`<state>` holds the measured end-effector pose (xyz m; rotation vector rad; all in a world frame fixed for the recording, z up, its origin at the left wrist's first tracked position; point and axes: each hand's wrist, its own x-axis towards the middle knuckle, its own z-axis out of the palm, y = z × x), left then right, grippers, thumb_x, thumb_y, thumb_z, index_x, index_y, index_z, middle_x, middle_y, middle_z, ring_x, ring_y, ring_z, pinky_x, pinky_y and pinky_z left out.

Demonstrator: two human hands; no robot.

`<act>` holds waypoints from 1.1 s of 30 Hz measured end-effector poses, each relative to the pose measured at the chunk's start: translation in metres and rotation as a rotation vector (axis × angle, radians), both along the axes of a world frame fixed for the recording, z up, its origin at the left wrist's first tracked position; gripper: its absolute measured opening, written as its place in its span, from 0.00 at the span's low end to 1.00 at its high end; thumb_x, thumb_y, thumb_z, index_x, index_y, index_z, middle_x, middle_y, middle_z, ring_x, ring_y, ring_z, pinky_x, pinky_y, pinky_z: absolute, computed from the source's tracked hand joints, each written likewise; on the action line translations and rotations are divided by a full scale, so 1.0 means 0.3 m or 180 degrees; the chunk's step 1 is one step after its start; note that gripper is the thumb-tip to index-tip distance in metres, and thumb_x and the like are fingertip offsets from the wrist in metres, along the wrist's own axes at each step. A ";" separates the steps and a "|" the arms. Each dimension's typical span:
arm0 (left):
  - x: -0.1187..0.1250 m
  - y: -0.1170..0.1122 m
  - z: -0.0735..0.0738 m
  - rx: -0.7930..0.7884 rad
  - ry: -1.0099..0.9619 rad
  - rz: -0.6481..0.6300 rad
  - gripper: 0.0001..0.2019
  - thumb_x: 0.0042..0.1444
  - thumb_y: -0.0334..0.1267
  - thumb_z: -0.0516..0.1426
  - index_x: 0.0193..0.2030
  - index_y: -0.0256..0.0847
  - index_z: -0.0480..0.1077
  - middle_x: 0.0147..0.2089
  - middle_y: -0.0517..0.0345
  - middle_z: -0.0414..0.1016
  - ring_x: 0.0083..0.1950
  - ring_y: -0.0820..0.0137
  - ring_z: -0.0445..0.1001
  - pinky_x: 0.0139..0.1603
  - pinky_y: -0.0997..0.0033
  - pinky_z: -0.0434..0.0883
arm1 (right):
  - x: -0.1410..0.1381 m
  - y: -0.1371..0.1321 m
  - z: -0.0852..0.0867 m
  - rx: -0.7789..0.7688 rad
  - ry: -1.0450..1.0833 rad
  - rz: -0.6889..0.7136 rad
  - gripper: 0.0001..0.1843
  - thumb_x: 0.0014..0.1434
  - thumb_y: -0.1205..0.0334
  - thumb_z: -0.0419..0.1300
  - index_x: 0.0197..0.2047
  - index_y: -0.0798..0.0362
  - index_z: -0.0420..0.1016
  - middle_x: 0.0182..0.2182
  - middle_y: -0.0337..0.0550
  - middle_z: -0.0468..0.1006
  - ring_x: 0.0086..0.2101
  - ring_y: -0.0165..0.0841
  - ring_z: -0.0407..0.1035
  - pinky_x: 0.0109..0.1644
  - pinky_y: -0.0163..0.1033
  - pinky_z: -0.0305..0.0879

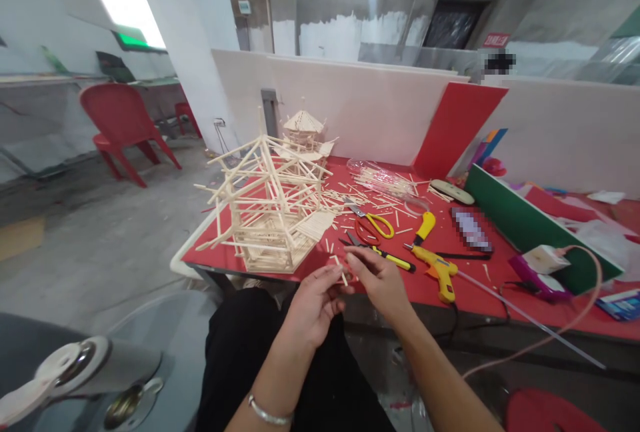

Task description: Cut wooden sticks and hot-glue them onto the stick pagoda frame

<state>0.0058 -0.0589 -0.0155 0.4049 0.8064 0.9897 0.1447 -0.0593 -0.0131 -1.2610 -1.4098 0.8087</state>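
My left hand (313, 302) and my right hand (380, 282) meet just in front of the red table's near edge (480, 309). Both pinch a short pale wooden stick (343, 277) between their fingertips. A silver bracelet sits on my left wrist. Just beyond my hands stands a large pavilion model built of thin wooden sticks (267, 209), with a smaller stick tower (303, 133) behind it. Several loose stick pieces lie scattered on the table around my hands.
A yellow glue gun (437, 269), yellow-handled scissors (373, 219), red-handled cutters (365, 232) and a utility knife (395, 260) lie right of the model. A clear bag of sticks (383, 179), a green board (525, 229), a red chair (123, 125) and a white partition are further off.
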 end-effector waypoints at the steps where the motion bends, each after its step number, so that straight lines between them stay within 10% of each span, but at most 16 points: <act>1: -0.003 -0.001 0.003 -0.0033 -0.0011 0.0204 0.13 0.43 0.38 0.68 0.34 0.35 0.76 0.27 0.59 0.74 0.26 0.76 0.73 0.20 0.82 0.63 | -0.005 -0.017 0.002 0.0238 -0.0188 -0.0118 0.14 0.58 0.53 0.60 0.43 0.51 0.78 0.37 0.43 0.80 0.35 0.32 0.73 0.37 0.37 0.69; 15: -0.036 0.023 0.067 0.0044 -0.0209 0.1255 0.15 0.38 0.39 0.70 0.29 0.34 0.72 0.24 0.64 0.70 0.21 0.81 0.65 0.18 0.84 0.60 | -0.171 0.010 0.006 0.1837 -0.0940 -0.0725 0.05 0.58 0.68 0.61 0.38 0.50 0.77 0.31 0.42 0.79 0.35 0.33 0.72 0.42 0.40 0.68; 33: -0.012 0.100 0.072 0.0043 -0.0200 0.2007 0.20 0.32 0.36 0.72 0.29 0.36 0.68 0.20 0.70 0.65 0.18 0.83 0.63 0.15 0.85 0.55 | -0.223 0.087 -0.010 0.1731 -0.0902 -0.0782 0.04 0.59 0.65 0.60 0.36 0.51 0.77 0.30 0.43 0.79 0.33 0.33 0.71 0.40 0.41 0.67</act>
